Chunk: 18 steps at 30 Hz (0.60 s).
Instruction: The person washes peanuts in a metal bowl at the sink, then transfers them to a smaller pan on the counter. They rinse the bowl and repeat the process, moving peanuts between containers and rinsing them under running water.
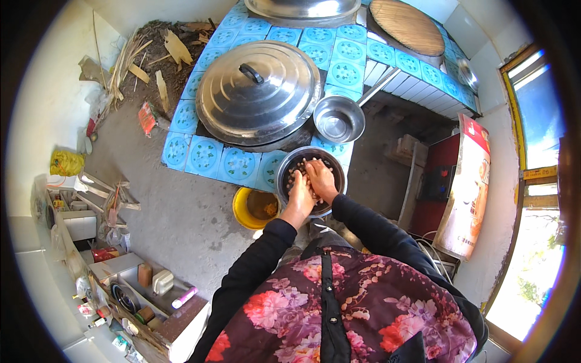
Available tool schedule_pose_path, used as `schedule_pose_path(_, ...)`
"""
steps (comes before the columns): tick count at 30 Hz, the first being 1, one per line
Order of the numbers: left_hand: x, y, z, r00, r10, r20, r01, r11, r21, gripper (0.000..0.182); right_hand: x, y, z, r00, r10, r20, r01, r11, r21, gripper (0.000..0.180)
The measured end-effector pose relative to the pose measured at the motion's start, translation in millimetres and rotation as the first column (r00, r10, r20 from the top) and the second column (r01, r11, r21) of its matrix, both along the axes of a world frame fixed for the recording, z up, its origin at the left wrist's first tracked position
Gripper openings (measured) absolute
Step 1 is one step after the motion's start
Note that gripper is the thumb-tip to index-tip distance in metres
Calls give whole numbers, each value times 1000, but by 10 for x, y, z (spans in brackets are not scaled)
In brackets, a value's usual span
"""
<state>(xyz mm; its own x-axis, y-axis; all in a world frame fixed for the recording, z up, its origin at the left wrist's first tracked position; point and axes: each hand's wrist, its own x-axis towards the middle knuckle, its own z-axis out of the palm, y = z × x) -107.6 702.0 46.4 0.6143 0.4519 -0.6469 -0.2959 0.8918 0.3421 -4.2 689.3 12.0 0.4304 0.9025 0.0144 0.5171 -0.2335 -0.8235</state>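
A round metal basin (280, 174) stands at the near corner of the blue-tiled stove top (238, 165), with many small brownish pieces, perhaps peanuts or beans, in dark liquid. Both my hands are inside its rim. My left hand (300, 194) and my right hand (321, 179) meet over the pieces, some of them between and around the fingers; whether either hand is closed on any is hidden. Just behind the basin rests a metal long-handled ladle (339, 119), its bowl empty. To its left a large domed metal lid (258, 93) with a black handle covers a stove opening.
A yellow bucket (243, 213) with murky liquid stands on the floor below the stove's front edge. Farther back are another metal lid (304, 8) and a round slatted wooden cover (406, 27). Firewood (178, 47) lies at the left; a cluttered shelf unit (186, 322) stands lower left.
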Motion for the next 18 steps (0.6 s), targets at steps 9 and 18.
schedule_pose_path(9, -354, 439, -483, 715, -6, -699, 627, 448, 638, 35, 291, 222, 232, 767, 475, 432, -462, 875, -142, 22)
schedule_pose_path(18, -279, 332, -416, 514, 242, -823, 855, -222, 468, 68, 376, 161, 80, 623, 610, 489, -501, 792, -349, 24)
